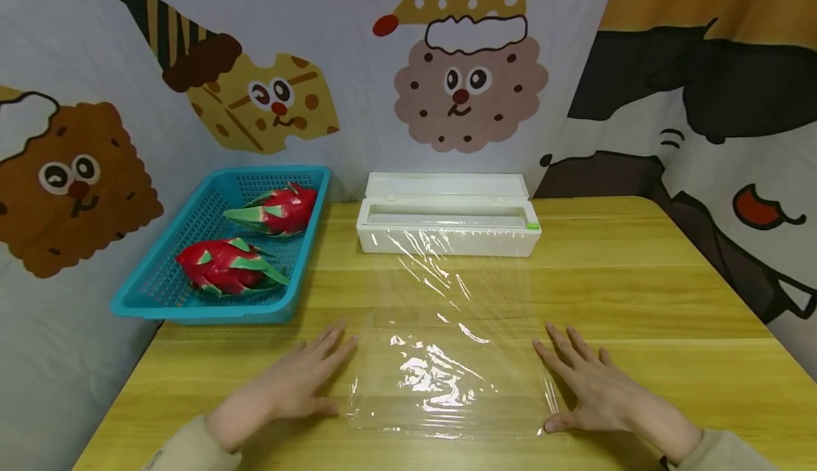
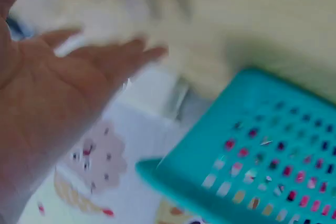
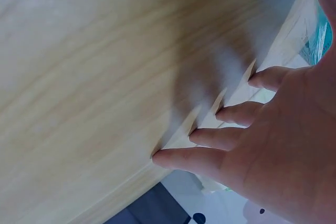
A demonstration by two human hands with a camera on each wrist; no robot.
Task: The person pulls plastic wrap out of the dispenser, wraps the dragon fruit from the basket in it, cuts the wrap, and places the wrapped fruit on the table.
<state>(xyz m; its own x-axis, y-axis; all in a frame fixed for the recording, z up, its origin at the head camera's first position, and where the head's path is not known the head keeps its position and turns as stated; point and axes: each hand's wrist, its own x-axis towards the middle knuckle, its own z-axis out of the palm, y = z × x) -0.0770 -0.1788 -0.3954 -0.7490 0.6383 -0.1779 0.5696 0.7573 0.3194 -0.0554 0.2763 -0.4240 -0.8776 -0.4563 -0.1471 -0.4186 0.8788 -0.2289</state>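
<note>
A sheet of clear plastic wrap (image 1: 459, 329) lies over the wooden table, drawn toward me from a white wrap dispenser box (image 1: 447, 240) whose lid is raised at the back. To the sheet's left is my left hand (image 1: 290, 382), fingers spread and holding nothing. The left wrist view, blurred, shows its palm (image 2: 58, 87) with straight fingers. On the opposite side, my right hand (image 1: 596, 389) has its thumb at the wrap's near right corner. In the right wrist view, the spread fingertips of that hand (image 3: 278, 145) are at the table surface.
A blue plastic basket (image 1: 296, 308) stands at the table's left edge with two red dragon fruits (image 1: 232, 267) in it. Behind the table (image 1: 638, 279) hangs a cartoon-printed cloth (image 1: 364, 67). A small green piece (image 1: 532, 225) sits at the dispenser's right end.
</note>
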